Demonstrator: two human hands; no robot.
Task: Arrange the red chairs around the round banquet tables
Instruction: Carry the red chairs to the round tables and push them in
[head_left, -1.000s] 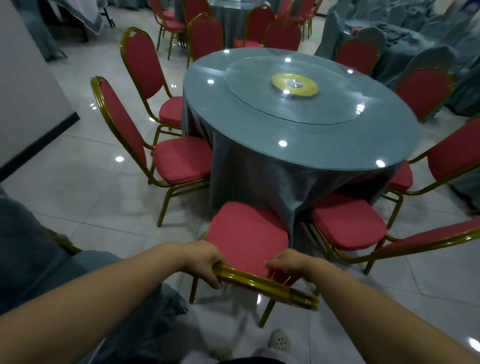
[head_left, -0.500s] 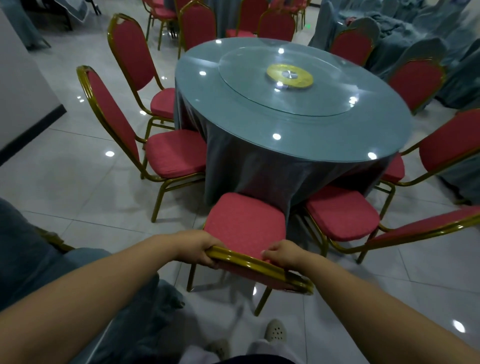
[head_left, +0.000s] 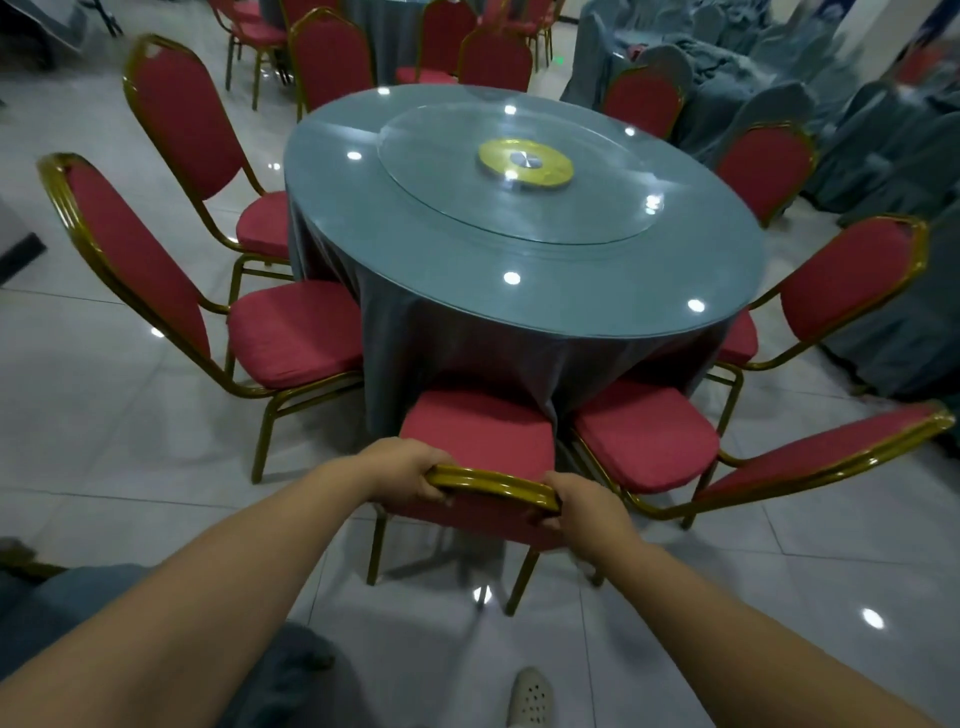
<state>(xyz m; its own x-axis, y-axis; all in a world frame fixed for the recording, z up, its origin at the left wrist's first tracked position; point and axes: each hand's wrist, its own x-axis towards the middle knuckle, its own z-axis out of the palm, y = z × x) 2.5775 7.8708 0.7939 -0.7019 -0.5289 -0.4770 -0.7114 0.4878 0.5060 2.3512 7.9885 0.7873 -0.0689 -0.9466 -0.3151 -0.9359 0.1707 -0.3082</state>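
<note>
Both hands' fingers (head_left: 434, 491) curl round chair's top rail (head_left: 493, 483)

One round banquet table (head_left: 519, 291) is carrying one glass turntable (head_left: 447, 171). Nine red chairs (head_left: 291, 338) are standing around it; those farther back are too crowded to count. Two hands are showing, left hand (head_left: 410, 470) and right hand (head_left: 584, 501), plus one shoe (head_left: 530, 699).

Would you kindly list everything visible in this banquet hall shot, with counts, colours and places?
Round banquet table with grey-blue cloth: one, centre.
Glass turntable with yellow hub: one, on the table.
Red padded chairs with gold metal frames: eight around this table, the nearest one gripped; more behind.
Grey fabric-covered chairs: several, upper right.
Glossy pale tiled floor: throughout.
White perforated shoe: one, bottom.
Left hand, right hand: grip the nearest chair's gold back rail.
</note>
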